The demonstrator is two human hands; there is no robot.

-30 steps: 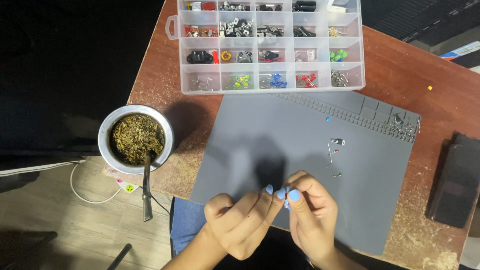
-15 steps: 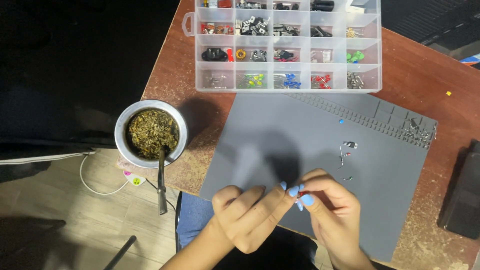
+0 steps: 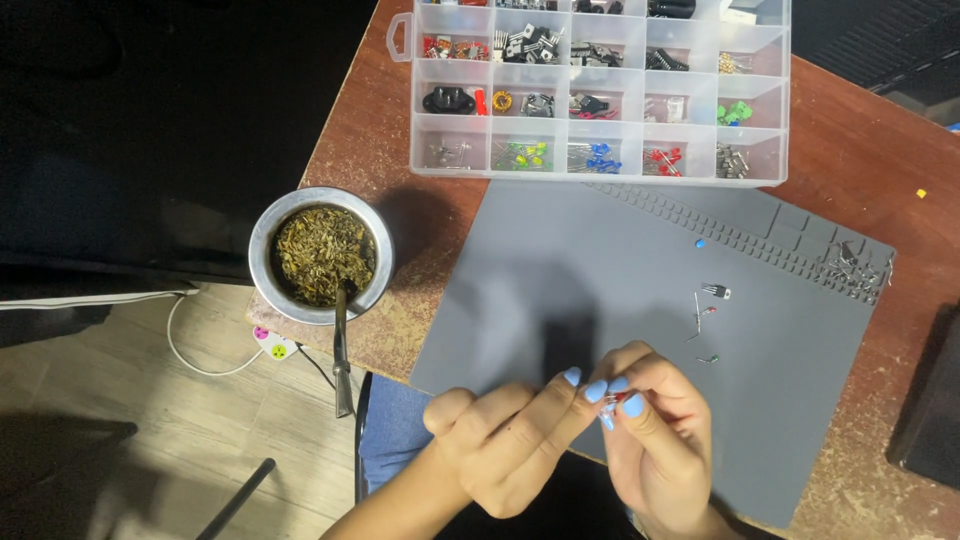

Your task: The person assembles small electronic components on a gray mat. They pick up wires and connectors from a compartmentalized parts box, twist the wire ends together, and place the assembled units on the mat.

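While both hands meet, fingers pinch a red component

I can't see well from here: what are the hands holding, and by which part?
Both hands, left hand and right hand, pinch one tiny red component between their fingertips above the grey mat. Which part is gripped cannot be told.
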